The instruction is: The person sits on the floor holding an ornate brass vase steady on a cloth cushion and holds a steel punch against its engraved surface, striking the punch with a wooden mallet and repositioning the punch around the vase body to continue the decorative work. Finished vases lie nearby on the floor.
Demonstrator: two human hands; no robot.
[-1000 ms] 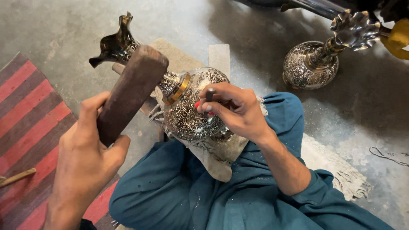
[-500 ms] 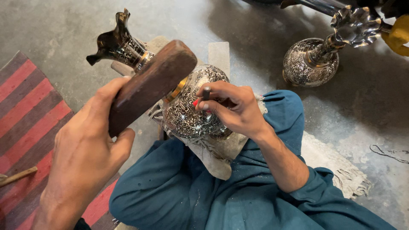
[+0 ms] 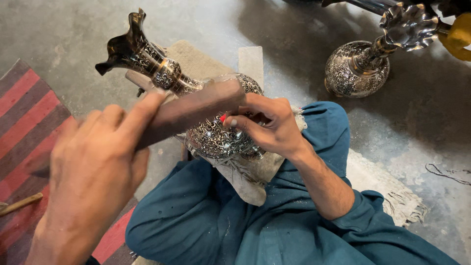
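An engraved silver-and-dark metal vase (image 3: pixel 147 61) with a flared, wavy mouth lies tilted across my lap on a pale cloth (image 3: pixel 245 179). My left hand (image 3: pixel 93 172) grips a brown wooden mallet (image 3: pixel 196 108), blurred with motion, whose head is down at the vase's round belly. My right hand (image 3: pixel 272 127) pinches a small tool with a red mark (image 3: pixel 223 118) against the belly, right under the mallet's end. The tool's tip is hidden by my fingers.
A second engraved vase (image 3: pixel 355 68) stands upright on the concrete floor at the upper right, next to a yellow object (image 3: pixel 456 37). A red and grey striped rug (image 3: pixel 24 118) lies at the left with a wooden stick (image 3: pixel 19 203) on it. A thin cord (image 3: pixel 446 172) trails at right.
My left hand has swung the mallet from raised over the vase's neck down onto the tool in my right hand. The right hand and vase have stayed put.
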